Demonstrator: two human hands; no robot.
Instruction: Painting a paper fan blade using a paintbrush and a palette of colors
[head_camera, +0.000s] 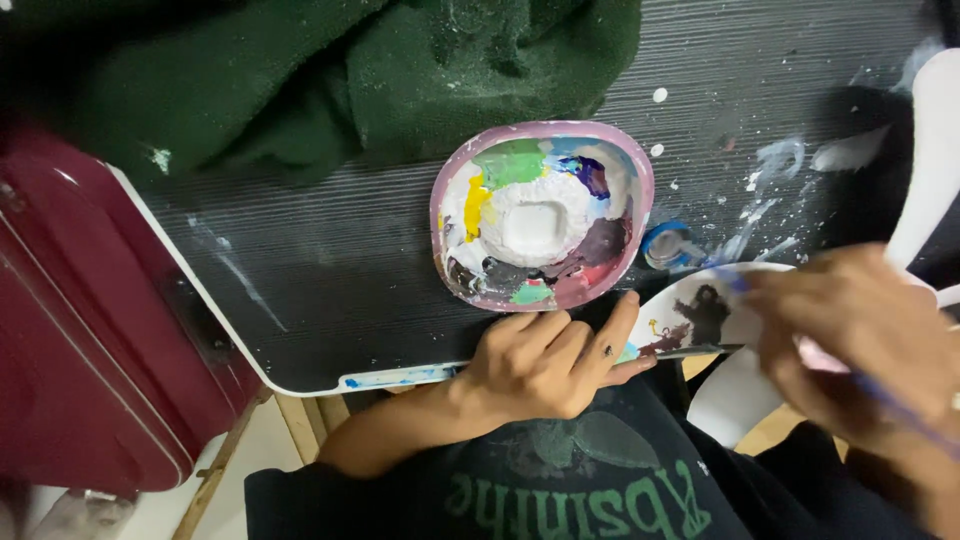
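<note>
- The left hand (545, 360) lies palm down at the near edge of the black ribbed table (330, 270), with the forearm coming from the lower left, across the dark shirt.
- Its fingers are bent and loosely curled together; the forefinger is stretched out toward the upper right, and its tip touches the rim of the white plate (735, 380) — the hand does not close around anything that I can see.
- The right hand (860, 330) is blurred. It hangs above the right part of the white plate, back of the hand up, wrist going to the lower right corner.
- Its fingers are closed on a thin blue brush (890, 398); the handle goes out toward the lower right, and the tip end seems to show near the upper left of the hand, but it is too blurred to be sure.
- The white plate lies at the table edge, partly over it, between the two hands. It carries a dark painted figure (705, 312) and some small colour spots.
- Just above the left hand stands the pink palette bowl (542, 215), full of white, green, yellow, blue and purple paint.
- A small blue-rimmed cap (668, 245) lies right of the bowl, close to it.
- A dark green cloth (330, 75) covers the far side of the table — a dark red case (80, 330) is at the left.
</note>
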